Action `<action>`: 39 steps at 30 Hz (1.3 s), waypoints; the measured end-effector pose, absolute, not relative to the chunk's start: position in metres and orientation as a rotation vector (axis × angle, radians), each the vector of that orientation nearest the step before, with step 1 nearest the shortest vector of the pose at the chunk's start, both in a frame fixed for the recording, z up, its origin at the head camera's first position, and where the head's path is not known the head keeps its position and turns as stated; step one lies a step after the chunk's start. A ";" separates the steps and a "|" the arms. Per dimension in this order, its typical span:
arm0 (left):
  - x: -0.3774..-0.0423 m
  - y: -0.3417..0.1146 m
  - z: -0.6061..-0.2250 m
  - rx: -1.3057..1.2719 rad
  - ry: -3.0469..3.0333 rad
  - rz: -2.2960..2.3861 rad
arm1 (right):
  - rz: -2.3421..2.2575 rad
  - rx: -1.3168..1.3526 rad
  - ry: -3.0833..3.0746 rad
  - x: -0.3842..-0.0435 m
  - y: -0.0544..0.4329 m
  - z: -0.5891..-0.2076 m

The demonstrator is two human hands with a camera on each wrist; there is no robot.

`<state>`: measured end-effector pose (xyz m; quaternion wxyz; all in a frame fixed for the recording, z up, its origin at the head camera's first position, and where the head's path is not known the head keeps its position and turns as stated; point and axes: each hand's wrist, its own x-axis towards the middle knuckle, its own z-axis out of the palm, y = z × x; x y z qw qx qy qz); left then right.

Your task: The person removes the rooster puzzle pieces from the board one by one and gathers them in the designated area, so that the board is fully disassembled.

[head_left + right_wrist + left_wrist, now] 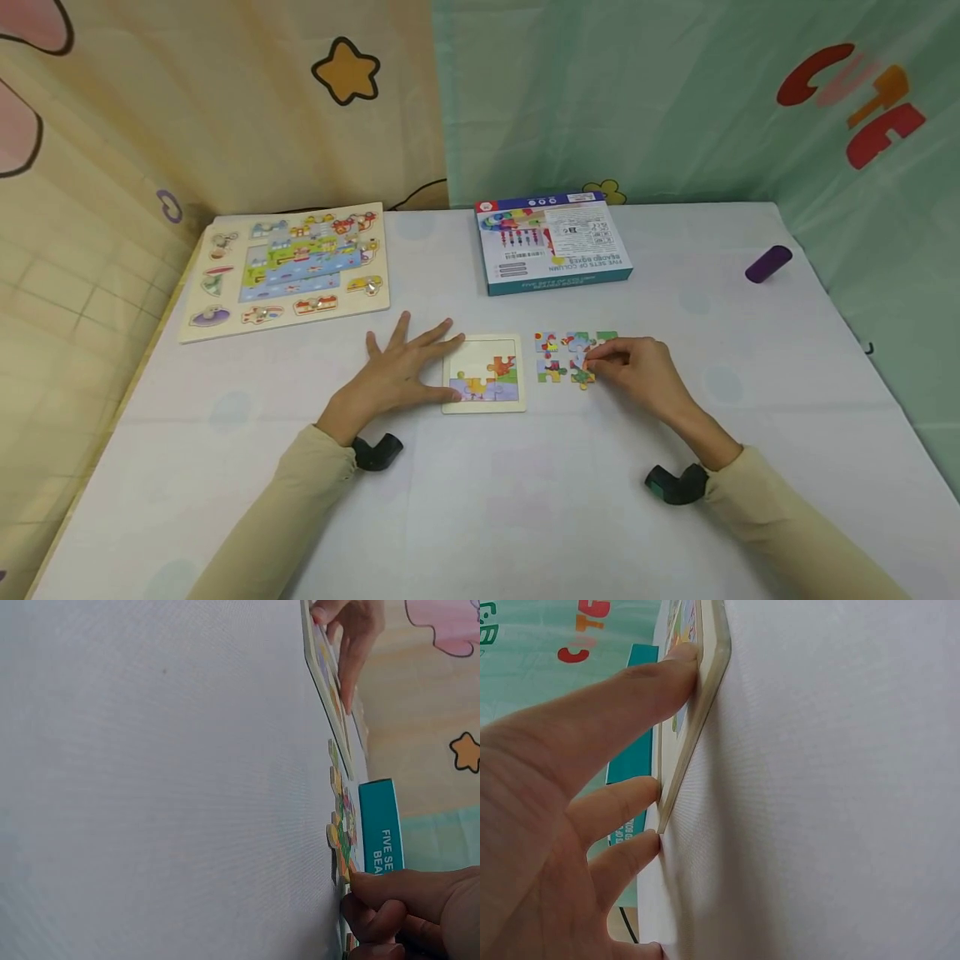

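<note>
A small wooden jigsaw tray [480, 348] lies before me, with joined pieces along its bottom and right side and bare wood at upper left. My left hand [393, 371] is spread at the tray's left side. Its thumb [676, 679] rests on the lower border and other fingertips touch the edge. Right of the tray, loose jigsaw pieces [550, 372] lie in rows. My right hand [641, 375] pinches a jigsaw piece [582, 377] in the lower row between thumb and fingers. Its fingers cover part of the pieces at the right.
Behind the tray lies a boxed bead set [555, 246]. A larger wooden picture board [217, 287] with knobbed pieces lies at the back left. Toward the right edge of the table [487, 517] lies a purple cylinder [768, 264]. A printed curtain [600, 100] hangs behind.
</note>
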<state>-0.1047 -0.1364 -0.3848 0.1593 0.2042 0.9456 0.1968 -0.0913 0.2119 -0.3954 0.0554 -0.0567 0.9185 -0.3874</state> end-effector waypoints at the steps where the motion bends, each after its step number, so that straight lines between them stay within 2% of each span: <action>1: -0.105 -0.136 -0.385 0.581 2.703 0.562 | -1.174 -0.174 2.791 -0.092 0.212 -0.395; 27: -0.106 -0.138 -0.388 0.566 2.693 0.560 | -1.150 -0.158 2.809 -0.092 0.208 -0.393; 39: -0.106 -0.138 -0.389 0.569 2.695 0.571 | -1.210 -0.337 2.742 -0.099 0.167 -0.386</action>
